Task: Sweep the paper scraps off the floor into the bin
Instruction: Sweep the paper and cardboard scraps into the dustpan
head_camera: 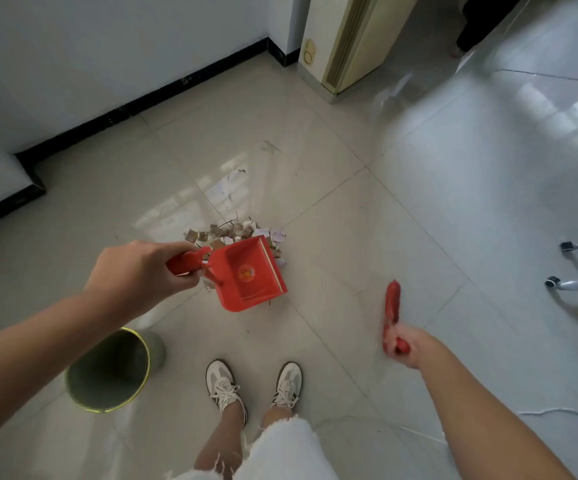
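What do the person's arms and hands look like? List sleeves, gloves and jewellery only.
Left hand and right hand are bare: no gloves, and no rings, watch or bracelets show. Both forearms are uncovered to the frame edge, no sleeves in view.

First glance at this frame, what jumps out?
The red dustpan at centre, held by its handle in the left hand, with the heap of paper scraps on the tiled floor just beyond it. Next, the red brush gripped in the right hand lower right, and the grey bin with a yellow-green rim lower left, beside the white sneakers.
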Tool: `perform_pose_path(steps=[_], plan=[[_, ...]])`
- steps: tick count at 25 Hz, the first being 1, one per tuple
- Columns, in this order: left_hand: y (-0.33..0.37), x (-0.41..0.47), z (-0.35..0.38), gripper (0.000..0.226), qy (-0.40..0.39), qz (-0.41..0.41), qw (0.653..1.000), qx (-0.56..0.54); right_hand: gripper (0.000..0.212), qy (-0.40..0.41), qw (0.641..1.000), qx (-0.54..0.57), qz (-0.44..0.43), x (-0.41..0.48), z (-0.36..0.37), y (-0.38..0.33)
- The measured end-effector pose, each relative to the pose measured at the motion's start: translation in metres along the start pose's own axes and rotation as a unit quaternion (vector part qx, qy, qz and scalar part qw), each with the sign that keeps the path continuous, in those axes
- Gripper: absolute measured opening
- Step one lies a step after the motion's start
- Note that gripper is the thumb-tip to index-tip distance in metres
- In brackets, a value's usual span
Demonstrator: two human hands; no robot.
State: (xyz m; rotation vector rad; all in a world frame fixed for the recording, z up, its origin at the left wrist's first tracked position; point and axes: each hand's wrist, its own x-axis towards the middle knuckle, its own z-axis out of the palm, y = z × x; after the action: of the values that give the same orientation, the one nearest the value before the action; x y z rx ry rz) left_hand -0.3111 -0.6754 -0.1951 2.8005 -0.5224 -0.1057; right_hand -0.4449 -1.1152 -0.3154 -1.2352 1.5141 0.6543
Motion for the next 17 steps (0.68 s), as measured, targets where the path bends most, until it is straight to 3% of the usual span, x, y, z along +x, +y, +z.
perform_pose_path(steps=[4, 8, 17], plan=[[0.005, -0.023, 0.011, 0.022, -0.033, 0.004, 0.999, 0.002, 0.034, -0.036, 0.998, -0.05, 0.01, -0.024, 0.053, -0.009], [0.003, -0.059, 0.025, 0.029, -0.023, -0.021, 0.999, -0.015, 0.035, -0.098, 0.988, -0.118, 0.004, -0.064, 0.12, -0.017], [-0.029, -0.117, 0.023, 0.022, -0.01, -0.149, 0.988, -0.04, 0.035, -0.179, 0.969, -0.172, 0.005, -0.128, 0.173, -0.04]])
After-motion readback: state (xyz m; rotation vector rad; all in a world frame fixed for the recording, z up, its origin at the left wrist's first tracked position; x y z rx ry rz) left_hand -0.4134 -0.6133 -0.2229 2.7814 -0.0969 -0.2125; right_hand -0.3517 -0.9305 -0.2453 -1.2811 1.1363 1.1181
